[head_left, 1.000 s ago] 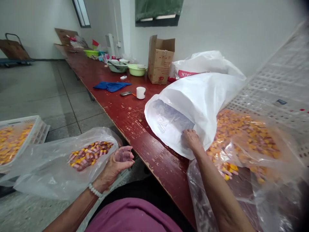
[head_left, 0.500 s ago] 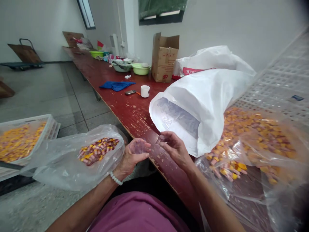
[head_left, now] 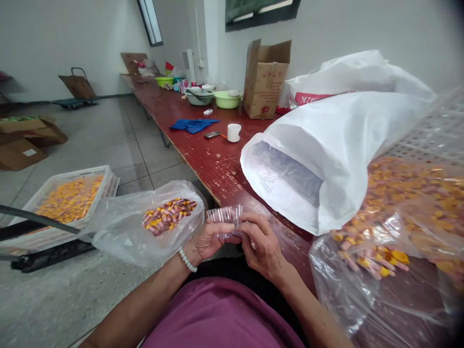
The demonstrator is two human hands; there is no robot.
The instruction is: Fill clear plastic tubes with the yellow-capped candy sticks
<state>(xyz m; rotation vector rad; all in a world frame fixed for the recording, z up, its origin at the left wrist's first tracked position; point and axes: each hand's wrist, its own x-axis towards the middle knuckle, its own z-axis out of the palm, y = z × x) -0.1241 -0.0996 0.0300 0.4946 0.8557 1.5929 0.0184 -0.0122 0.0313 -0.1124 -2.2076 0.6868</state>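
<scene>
A row of clear plastic tubes or sleeves [head_left: 225, 215] lies in my left hand [head_left: 212, 240], with the thumb pressed over it. My right hand [head_left: 261, 241] is closed at the right end of this row, its fingertips pinching the clear plastic there. Beyond my hands a white sack [head_left: 308, 140] lies on its side with its mouth towards me; more clear pieces show inside. Left of my left hand, a clear bag [head_left: 119, 232] holds small yellow and pink-brown pieces [head_left: 168, 216]. Similar yellow-and-pink pieces [head_left: 379, 261] lie in clear plastic on the right.
The long red table [head_left: 203, 150] carries a white mug [head_left: 234, 133], a phone-like object [head_left: 212, 135], a blue cloth [head_left: 194, 125], a cardboard box [head_left: 266, 87] and green basins [head_left: 227, 99]. A white crate [head_left: 112, 181] of yellow pieces stands low at left. A perforated white crate [head_left: 431, 130] leans at right.
My right hand has moved left, from near the sack's mouth to my left hand. The clear plastic now shows as a raised row between both hands. The view has turned left.
</scene>
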